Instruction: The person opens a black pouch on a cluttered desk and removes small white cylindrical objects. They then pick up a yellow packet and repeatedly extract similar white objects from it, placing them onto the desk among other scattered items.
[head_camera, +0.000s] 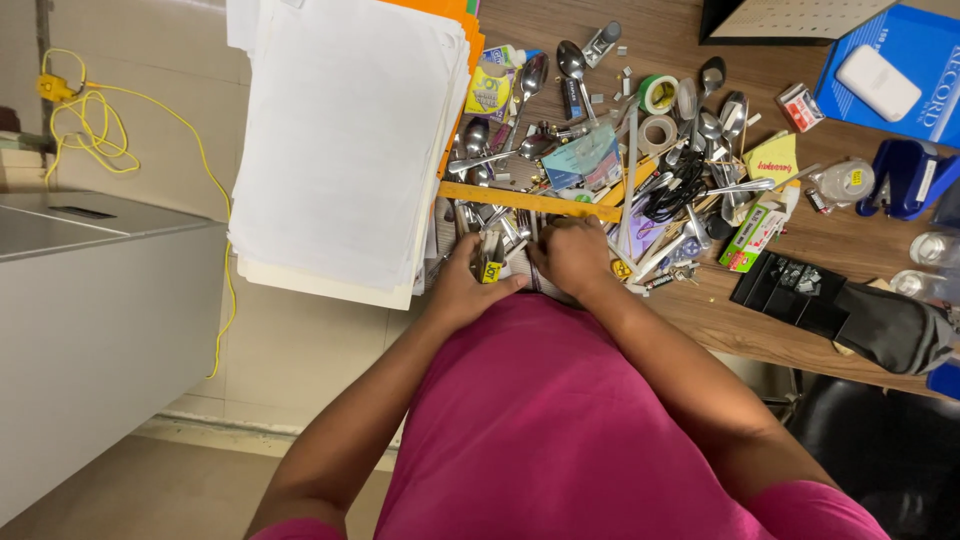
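Paper stack (345, 140) blocking left, spoons (530, 75) and ruler (528, 201) crowding ahead, bare wood (760, 325) open right.

The person wears a plain magenta-pink short-sleeved top, both forearms bare, with no rings or watch visible.

Even indoor light; soft shadows; sharp centre; slight stretching at edges.

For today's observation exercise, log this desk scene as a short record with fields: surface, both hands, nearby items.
surface: wooden desk, crowded with small items
left hand: at the desk's near edge, on small metal pieces; grip unclear
right hand: beside it, resting on the pile below a yellow ruler
paper: white sheet stack left of the hands
clutter: metal spoons, tape rolls, blue stapler
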